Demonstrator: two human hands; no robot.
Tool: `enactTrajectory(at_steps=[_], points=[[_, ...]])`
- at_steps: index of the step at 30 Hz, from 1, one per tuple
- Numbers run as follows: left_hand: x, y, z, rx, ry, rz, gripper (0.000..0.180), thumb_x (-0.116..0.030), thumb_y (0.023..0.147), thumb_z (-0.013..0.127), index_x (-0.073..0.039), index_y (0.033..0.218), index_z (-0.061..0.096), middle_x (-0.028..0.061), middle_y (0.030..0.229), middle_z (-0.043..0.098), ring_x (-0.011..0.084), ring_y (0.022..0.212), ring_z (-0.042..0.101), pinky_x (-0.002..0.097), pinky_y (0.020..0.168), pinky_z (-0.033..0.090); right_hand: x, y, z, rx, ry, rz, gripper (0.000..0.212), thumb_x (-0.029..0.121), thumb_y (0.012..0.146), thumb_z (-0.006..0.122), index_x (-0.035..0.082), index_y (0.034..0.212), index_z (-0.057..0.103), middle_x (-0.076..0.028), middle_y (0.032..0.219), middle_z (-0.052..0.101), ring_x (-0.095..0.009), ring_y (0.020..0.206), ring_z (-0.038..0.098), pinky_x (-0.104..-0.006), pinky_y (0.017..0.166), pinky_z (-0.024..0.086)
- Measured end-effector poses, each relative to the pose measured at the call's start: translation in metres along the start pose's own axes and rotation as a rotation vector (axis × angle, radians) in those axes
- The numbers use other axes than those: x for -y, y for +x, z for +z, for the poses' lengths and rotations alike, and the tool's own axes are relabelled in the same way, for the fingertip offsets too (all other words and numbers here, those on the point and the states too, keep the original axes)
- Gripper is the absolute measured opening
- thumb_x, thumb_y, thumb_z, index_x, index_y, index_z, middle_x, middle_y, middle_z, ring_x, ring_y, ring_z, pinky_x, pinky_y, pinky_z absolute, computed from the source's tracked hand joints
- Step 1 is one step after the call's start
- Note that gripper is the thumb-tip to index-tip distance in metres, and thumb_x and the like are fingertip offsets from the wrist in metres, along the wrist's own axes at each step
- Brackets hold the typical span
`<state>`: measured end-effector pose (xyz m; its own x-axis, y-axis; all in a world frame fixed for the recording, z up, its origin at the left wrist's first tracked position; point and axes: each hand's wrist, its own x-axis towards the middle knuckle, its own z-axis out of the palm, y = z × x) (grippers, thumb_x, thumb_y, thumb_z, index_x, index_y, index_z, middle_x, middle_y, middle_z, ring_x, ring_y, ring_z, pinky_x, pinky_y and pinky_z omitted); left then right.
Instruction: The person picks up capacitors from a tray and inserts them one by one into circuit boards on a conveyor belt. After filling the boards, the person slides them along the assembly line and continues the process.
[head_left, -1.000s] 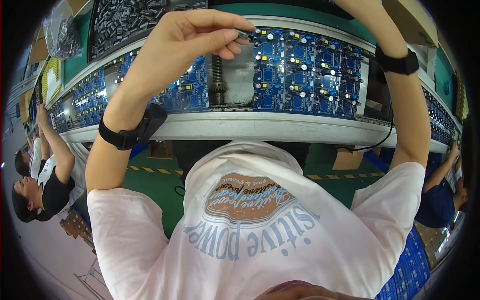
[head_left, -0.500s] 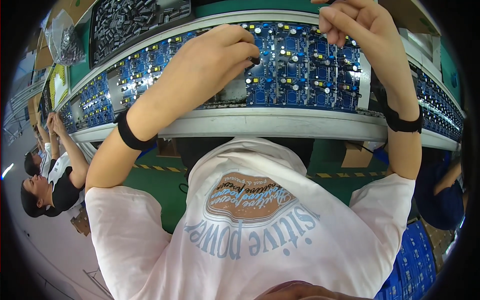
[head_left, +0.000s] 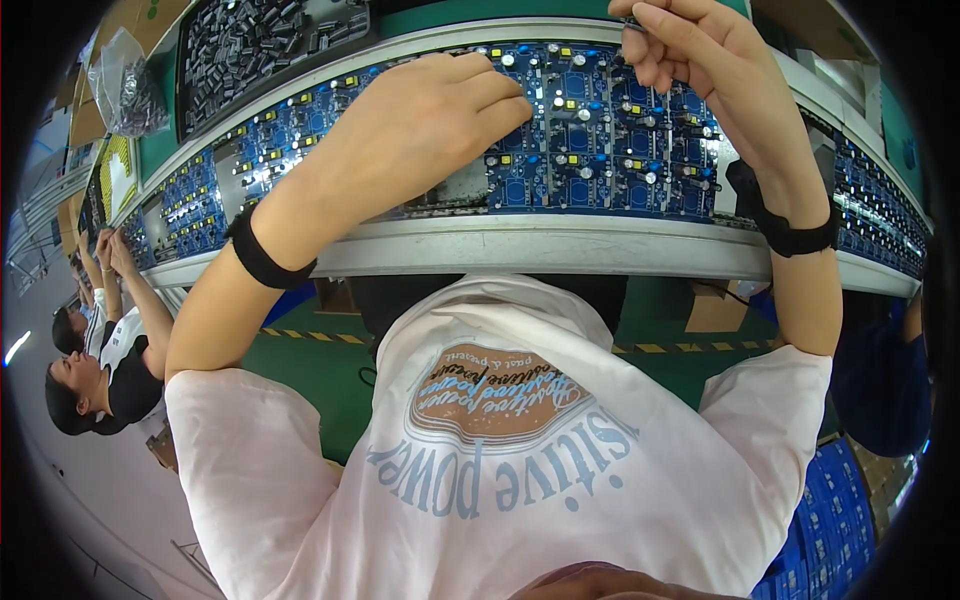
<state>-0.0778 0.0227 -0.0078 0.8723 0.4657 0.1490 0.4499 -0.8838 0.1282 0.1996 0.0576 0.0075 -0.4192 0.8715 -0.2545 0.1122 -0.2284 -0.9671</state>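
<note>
My left hand (head_left: 435, 112) is closed in a pinch over the blue circuit boards (head_left: 515, 190), fingertips close to the board surface; whatever they hold is hidden. Farther right, my right hand (head_left: 700, 45) is raised over the far edge of the boards. Its thumb and forefinger pinch a small dark capacitor (head_left: 632, 23), while the other fingers curl loosely. The boards lie side by side in panels, carrying yellow blocks, blue discs and silver-topped cylinders. Black bands circle both wrists.
A black tray (head_left: 275, 50) of loose dark capacitors stands at the far left, beside a clear plastic bag (head_left: 128, 90) of parts. The metal rail (head_left: 560, 240) borders the line's near side. Co-workers sit at left and right. Blue stacked crates (head_left: 825, 510) stand at lower right.
My left fingertips have shifted slightly right, and the dark part seen at them before is out of sight. My right hand has moved a little left, showing the capacitor in its pinch.
</note>
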Motion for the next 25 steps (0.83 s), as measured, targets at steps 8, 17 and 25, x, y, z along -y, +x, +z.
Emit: enactTrajectory(at_steps=[8, 17, 25], points=[[-0.004, 0.005, 0.004, 0.094, 0.062, -0.007, 0.031, -0.011, 0.086, 0.059, -0.004, 0.116, 0.064, 0.0052, 0.116, 0.067, 0.0239, 0.109, 0.064, 0.0332, 0.09, 0.055, -0.062, 0.061, 0.001, 0.722, 0.659, -0.858, 0.02, 0.013, 0.105, 0.061, -0.001, 0.118, 0.065, -0.009, 0.094, 0.074, -0.013, 0.08, 0.072, -0.0206, 0.072, 0.057], [0.041, -0.007, -0.044, -0.289, 0.005, -0.567, 0.011, -0.003, 0.087, 0.069, -0.002, 0.098, 0.071, 0.0162, 0.09, 0.069, 0.0376, 0.085, 0.068, 0.0425, 0.076, 0.055, -0.025, -0.006, -0.015, 0.07, -0.349, -0.22, 0.024, 0.011, 0.106, 0.057, -0.001, 0.125, 0.067, -0.009, 0.101, 0.075, -0.012, 0.091, 0.072, -0.0243, 0.084, 0.057], [0.126, -0.046, -0.029, -0.053, 0.138, -0.576, 0.018, -0.004, 0.087, 0.068, 0.0, 0.104, 0.073, 0.0218, 0.108, 0.07, 0.039, 0.104, 0.066, 0.0432, 0.089, 0.053, -0.013, -0.009, 0.015, 0.186, -0.541, -0.166, 0.024, 0.007, 0.106, 0.058, 0.003, 0.129, 0.063, -0.008, 0.102, 0.075, -0.015, 0.099, 0.073, -0.0241, 0.091, 0.057]])
